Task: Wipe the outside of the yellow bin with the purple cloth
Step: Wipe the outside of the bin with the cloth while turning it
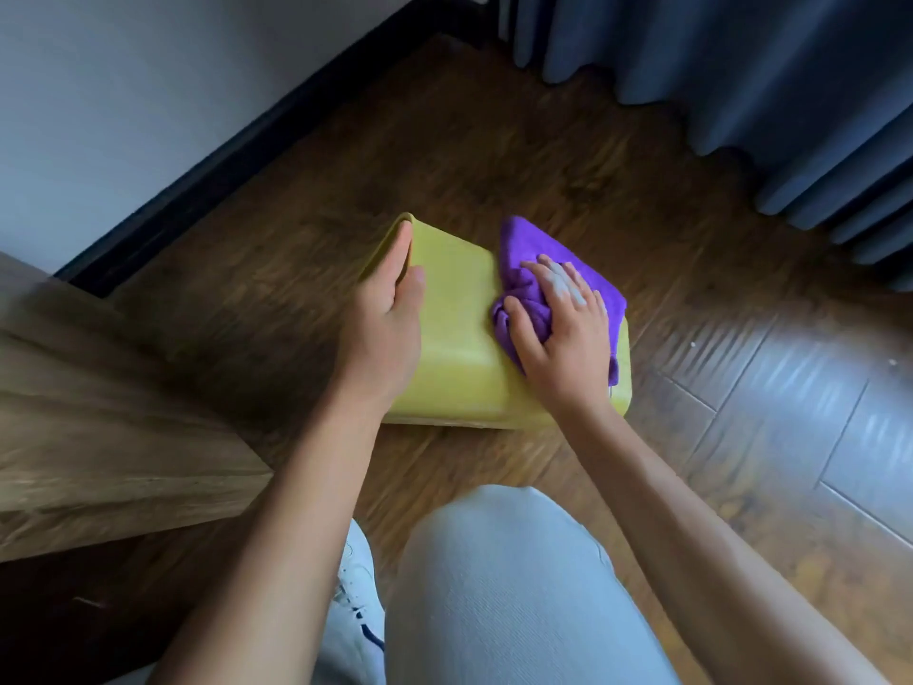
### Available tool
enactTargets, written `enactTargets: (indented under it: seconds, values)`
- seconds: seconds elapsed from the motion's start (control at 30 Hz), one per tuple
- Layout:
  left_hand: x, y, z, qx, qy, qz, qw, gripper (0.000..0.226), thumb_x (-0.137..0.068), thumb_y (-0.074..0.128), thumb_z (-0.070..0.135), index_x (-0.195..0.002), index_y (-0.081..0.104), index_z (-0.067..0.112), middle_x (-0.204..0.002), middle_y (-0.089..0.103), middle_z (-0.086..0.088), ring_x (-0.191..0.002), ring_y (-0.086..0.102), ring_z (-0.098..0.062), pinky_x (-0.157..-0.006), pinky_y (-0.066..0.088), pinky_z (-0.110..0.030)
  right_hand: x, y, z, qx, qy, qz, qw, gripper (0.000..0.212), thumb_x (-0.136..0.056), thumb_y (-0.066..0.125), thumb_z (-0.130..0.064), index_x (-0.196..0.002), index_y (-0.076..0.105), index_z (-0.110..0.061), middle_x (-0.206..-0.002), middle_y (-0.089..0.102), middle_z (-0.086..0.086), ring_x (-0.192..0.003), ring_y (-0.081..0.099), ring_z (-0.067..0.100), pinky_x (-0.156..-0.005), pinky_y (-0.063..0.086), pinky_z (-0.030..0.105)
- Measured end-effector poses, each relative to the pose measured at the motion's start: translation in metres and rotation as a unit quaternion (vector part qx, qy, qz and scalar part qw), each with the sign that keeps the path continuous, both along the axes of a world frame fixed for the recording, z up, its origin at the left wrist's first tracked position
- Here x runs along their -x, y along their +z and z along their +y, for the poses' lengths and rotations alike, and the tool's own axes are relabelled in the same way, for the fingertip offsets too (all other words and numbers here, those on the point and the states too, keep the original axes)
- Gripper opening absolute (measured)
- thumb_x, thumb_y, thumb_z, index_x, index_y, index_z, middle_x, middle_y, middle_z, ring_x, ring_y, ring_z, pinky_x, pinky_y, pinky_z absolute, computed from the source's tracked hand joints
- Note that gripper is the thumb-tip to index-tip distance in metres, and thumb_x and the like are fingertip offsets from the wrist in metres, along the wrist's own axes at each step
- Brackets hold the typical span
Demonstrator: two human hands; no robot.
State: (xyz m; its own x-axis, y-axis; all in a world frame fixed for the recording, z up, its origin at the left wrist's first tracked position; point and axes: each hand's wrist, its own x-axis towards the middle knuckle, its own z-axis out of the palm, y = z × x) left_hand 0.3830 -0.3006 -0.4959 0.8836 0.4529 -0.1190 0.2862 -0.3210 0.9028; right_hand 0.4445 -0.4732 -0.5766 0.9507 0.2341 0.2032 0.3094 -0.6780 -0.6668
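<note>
The yellow bin (pixel 459 333) lies tipped on its side on the wooden floor (pixel 494 155), just in front of the person's bent knee (pixel 504 561), its rim pointing away from it. The left hand (pixel 385 313) clasps the bin's rim, thumb on the outer wall and fingers curled over the edge. The right hand (pixel 563 333) presses the bunched purple cloth (pixel 528 269) against the bin's upward-facing side, fingers spread and gripping the cloth's folds. Blue curtains (pixel 741 66) hang beyond the bin.
</note>
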Motion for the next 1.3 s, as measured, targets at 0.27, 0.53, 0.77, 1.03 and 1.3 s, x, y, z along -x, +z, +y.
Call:
enactTargets:
  seconds: [0.27,0.53,0.77,1.03,1.3]
  values:
    - [0.001,-0.002,-0.001,0.036,0.0,-0.009,0.999,0.048,-0.108,0.04,0.028,-0.156,0.034,0.032,-0.156,0.045,0.009,-0.141,0.044,-0.007,-0.116,0.04,-0.038,-0.008,-0.051,-0.091,0.007,-0.209,0.102,0.973,0.037,-0.102,0.049,-0.042,-0.123,0.06,-0.013,-0.123,0.068,0.014,-0.111,0.064,0.036,-0.089,0.047,0.039]
    - [-0.009,-0.003,-0.007,0.02,0.026,0.01,0.999,0.048,-0.107,0.041,0.025,-0.155,0.037,0.031,-0.155,0.047,0.005,-0.139,0.047,-0.011,-0.116,0.038,-0.034,0.011,0.019,-0.042,-0.054,-0.067,-0.141,0.986,0.033,-0.096,0.071,-0.029,-0.117,0.071,-0.004,-0.125,0.068,0.015,-0.118,0.062,0.03,-0.105,0.045,0.033]
    - [-0.017,-0.001,-0.004,0.007,0.033,0.015,0.999,0.047,-0.107,0.043,0.023,-0.154,0.04,0.031,-0.144,0.053,0.01,-0.119,0.051,0.003,-0.102,0.041,-0.017,0.026,0.0,-0.002,-0.02,0.013,-0.176,0.984,0.037,-0.095,0.07,-0.044,-0.115,0.076,-0.013,-0.125,0.07,0.01,-0.102,0.063,0.033,-0.094,0.047,0.043]
    - [-0.006,0.002,-0.01,-0.039,0.018,0.0,0.999,0.045,-0.108,0.04,0.025,-0.153,0.039,0.025,-0.147,0.054,0.006,-0.131,0.053,-0.01,-0.108,0.046,-0.032,0.003,-0.06,-0.097,0.023,-0.169,0.002,0.985,0.042,-0.097,0.058,-0.042,-0.118,0.069,-0.008,-0.126,0.068,0.015,-0.115,0.059,0.038,-0.099,0.047,0.043]
    - [0.012,0.01,-0.014,0.016,-0.035,-0.016,0.999,0.048,-0.101,0.057,0.028,-0.146,0.041,0.02,-0.1,0.072,-0.004,-0.088,0.069,-0.014,-0.076,0.058,-0.039,-0.015,-0.026,-0.108,0.012,-0.217,-0.011,0.976,0.043,-0.097,0.058,-0.043,-0.118,0.068,-0.007,-0.124,0.065,0.015,-0.117,0.06,0.034,-0.095,0.048,0.039]
